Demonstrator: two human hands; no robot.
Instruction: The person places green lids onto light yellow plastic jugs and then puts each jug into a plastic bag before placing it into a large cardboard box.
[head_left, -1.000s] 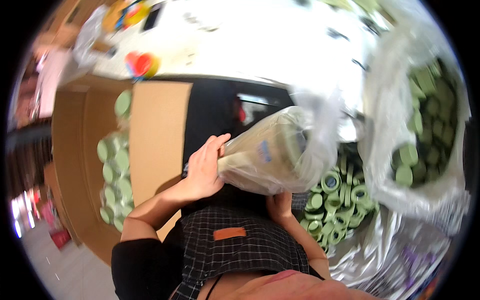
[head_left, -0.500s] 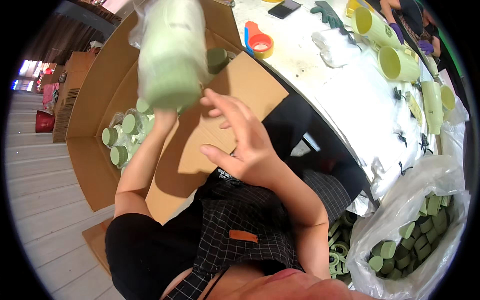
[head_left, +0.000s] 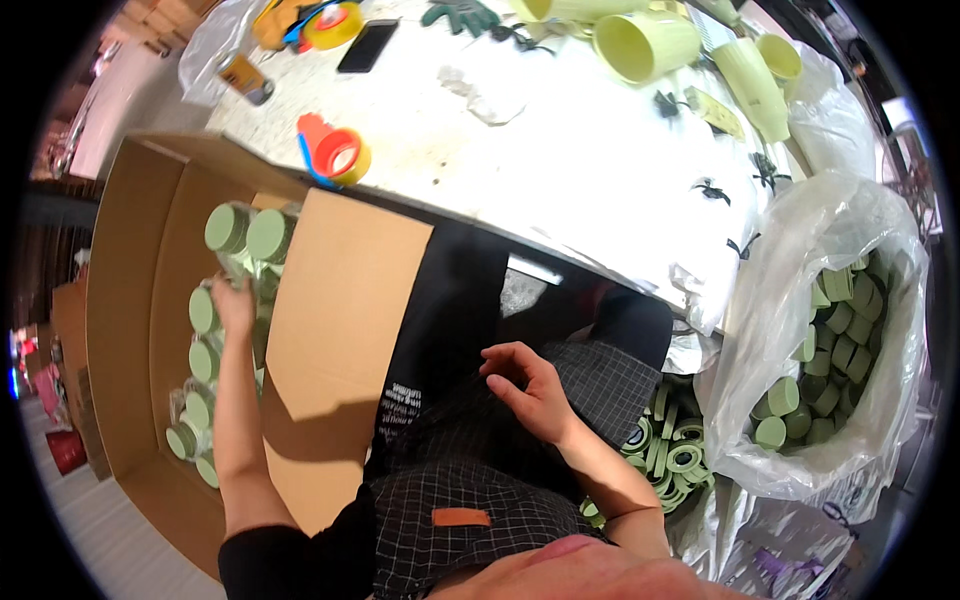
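Note:
My left hand (head_left: 235,305) reaches down into a cardboard box (head_left: 135,300) at the left, among bottles with pale green caps. Just beyond it stand two green-capped bottles (head_left: 268,235), higher than the others, with clear plastic film around them. Its fingers are partly hidden between the bottles, so their grip does not show. More green caps (head_left: 204,358) line the box on the near side of the hand. My right hand (head_left: 528,390) hovers empty over my dark checked apron (head_left: 470,490), fingers loosely bent and thumb apart.
A box flap (head_left: 335,300) leans toward me. On the white table (head_left: 400,215) lie a tape dispenser (head_left: 335,150), a phone (head_left: 368,46), a can (head_left: 245,80) and light green cups (head_left: 645,45). At the right, a plastic-lined container (head_left: 750,330) holds green caps, beside green rings (head_left: 685,458).
My left hand has gone from holding a film-wrapped green bottle up above the box to down inside it. My right hand has drawn back toward my body. The view has shifted right.

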